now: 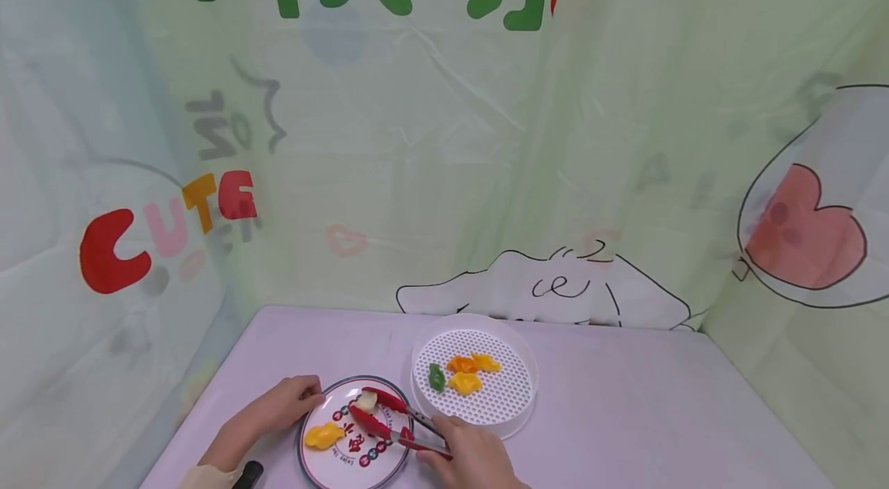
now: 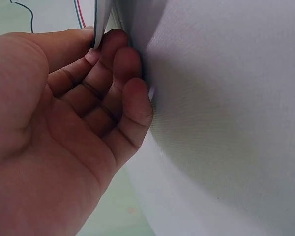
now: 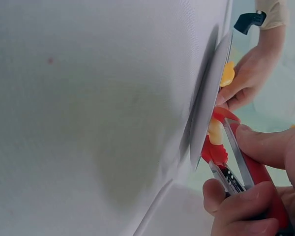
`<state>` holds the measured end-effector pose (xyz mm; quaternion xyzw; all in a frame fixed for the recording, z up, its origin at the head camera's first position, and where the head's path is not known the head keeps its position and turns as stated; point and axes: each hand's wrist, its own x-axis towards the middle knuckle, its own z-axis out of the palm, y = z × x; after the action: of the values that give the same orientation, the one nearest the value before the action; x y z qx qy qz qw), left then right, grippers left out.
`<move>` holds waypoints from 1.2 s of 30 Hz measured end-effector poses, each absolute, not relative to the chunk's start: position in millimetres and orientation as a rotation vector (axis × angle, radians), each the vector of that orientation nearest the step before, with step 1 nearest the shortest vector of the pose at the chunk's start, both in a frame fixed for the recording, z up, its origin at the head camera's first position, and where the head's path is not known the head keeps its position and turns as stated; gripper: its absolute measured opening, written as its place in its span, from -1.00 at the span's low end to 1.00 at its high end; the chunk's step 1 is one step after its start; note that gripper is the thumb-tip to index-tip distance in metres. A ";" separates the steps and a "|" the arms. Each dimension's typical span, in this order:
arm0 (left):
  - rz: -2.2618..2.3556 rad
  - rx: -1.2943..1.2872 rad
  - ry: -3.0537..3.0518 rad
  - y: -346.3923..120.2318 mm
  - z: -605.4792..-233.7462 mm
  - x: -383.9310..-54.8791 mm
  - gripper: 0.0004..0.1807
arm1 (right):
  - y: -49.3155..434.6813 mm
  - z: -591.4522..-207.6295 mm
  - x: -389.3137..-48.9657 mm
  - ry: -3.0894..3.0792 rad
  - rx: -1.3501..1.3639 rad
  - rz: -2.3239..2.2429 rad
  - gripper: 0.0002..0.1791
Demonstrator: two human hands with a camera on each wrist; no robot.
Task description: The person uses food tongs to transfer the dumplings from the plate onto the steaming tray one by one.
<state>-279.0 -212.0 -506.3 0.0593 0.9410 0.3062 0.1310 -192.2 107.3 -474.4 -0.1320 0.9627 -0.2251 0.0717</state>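
Note:
My left hand pinches the rim of a white plate with blue and red edge lines, thumb on top and curled fingers beneath, as the left wrist view shows. My right hand grips a pair of tongs with steel arms and red scalloped tips. Between those tips, over the plate, sits a pale cream dumpling-shaped piece, also seen in the right wrist view. A yellow dumpling-shaped piece lies on the plate's left side, near the left hand.
Behind the plate, toward the right, stands a round white steamer tray with a perforated base. On it lie a green piece, an orange piece and two yellow pieces. A printed cloth hangs around the table.

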 end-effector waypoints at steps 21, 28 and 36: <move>0.886 0.170 2.735 -214.1 -512.0 -282.2 -0.89 | 117.8 -460.4 -189.4 2.853 -0.364 -0.789 -0.35; 0.889 0.179 2.743 -212.0 -506.2 -279.4 -0.90 | 132.9 -445.9 -186.6 2.966 -0.412 -0.761 -0.29; 0.877 0.171 2.740 -210.3 -503.4 -278.0 -0.90 | 149.5 -433.9 -185.2 3.089 -0.389 -0.776 -0.36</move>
<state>-278.0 -210.3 -503.4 0.0590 0.9427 0.3017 0.1295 -185.2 149.5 -433.9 -0.1212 0.9622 -0.2417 -0.0337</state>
